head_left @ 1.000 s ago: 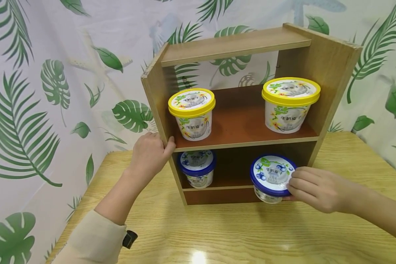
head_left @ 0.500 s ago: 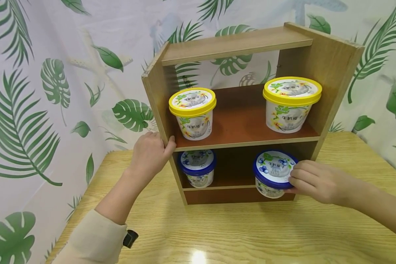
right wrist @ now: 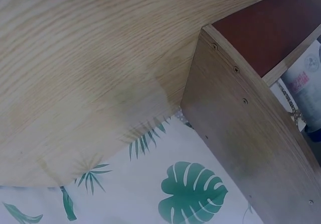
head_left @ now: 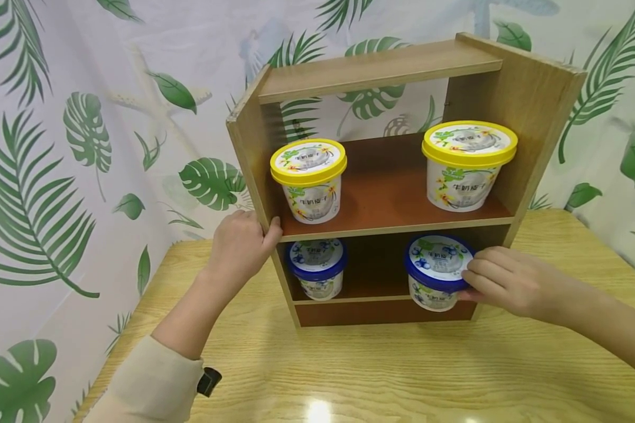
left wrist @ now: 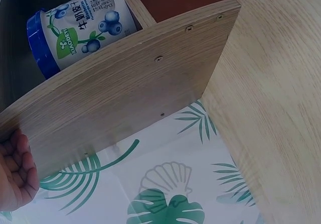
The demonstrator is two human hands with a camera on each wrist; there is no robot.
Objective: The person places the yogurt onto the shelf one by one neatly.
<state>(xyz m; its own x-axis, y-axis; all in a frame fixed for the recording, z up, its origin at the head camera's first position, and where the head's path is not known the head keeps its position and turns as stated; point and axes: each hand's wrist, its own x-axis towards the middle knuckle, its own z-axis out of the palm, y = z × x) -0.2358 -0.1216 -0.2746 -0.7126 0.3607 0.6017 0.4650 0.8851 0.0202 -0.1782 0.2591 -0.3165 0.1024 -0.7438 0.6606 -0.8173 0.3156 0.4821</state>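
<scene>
My left hand (head_left: 241,242) grips the left side panel of a small wooden shelf (head_left: 349,232), its thumb round the front edge. In the left wrist view, its curled fingers (left wrist: 24,171) lie against the panel's outer face. On the lower shelf's right, my right hand (head_left: 518,285) holds a blue-lidded tub (head_left: 438,264) by its right side. That tub tilts slightly and overlaps the shelf's front edge; whether its base touches the board I cannot tell. The right wrist view shows part of a printed tub (right wrist: 306,78) at its edge, with the hand out of sight.
Another blue-lidded tub (head_left: 317,267) sits at the lower left. Above stand two yellow-lidded tubs, one at the left (head_left: 311,182) and one at the right (head_left: 464,167). The shelf stands on a wood-grain table (head_left: 381,370) before a leaf-patterned cloth (head_left: 137,129).
My right hand has raised the blue-lidded tub slightly and pushed it back into the lower right compartment. The left hand keeps its grip on the shelf.
</scene>
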